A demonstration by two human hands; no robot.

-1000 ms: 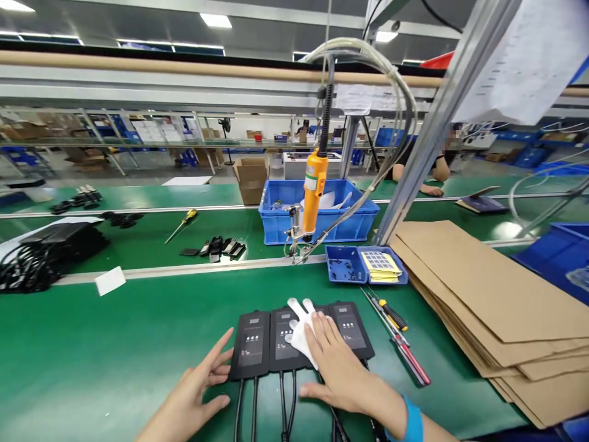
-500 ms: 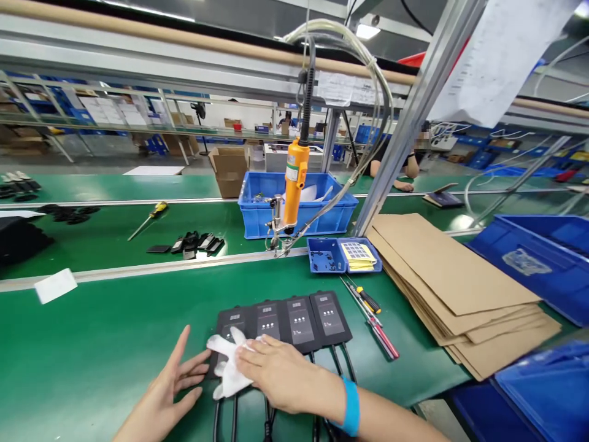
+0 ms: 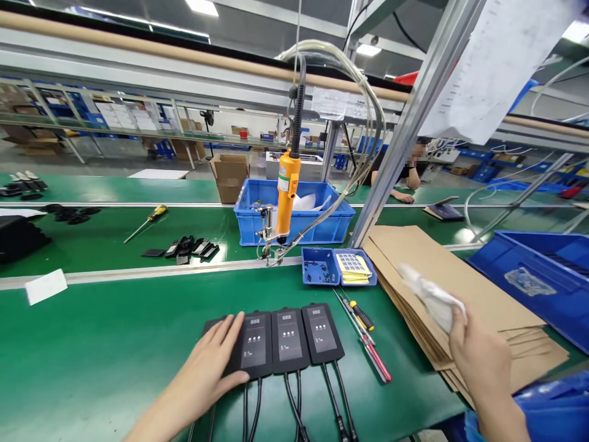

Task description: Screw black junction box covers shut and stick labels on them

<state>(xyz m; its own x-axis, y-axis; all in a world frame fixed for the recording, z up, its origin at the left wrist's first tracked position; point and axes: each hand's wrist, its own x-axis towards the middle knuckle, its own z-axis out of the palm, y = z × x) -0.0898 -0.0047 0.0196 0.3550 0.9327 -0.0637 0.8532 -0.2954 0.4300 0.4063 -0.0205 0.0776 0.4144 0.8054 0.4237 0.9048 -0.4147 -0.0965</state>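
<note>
Several black boxes with dark display panels lie side by side on the green table, their black cables running toward me. My left hand rests on the leftmost boxes, fingers stretched and thumb apart, hiding most of the end one. My right hand pinches a white glove above the cardboard sheets at the right. The glove is blurred and hangs off to the left of the fingers.
Brown cardboard sheets are stacked at the right, beside a blue bin. Screwdrivers lie right of the boxes. Behind are small blue trays, a hanging orange tool and a blue crate. A person sits across the table.
My right hand has lifted the white glove off the boxes and moved it far right. My left hand has come down onto the leftmost boxes. The view has shifted slightly.
</note>
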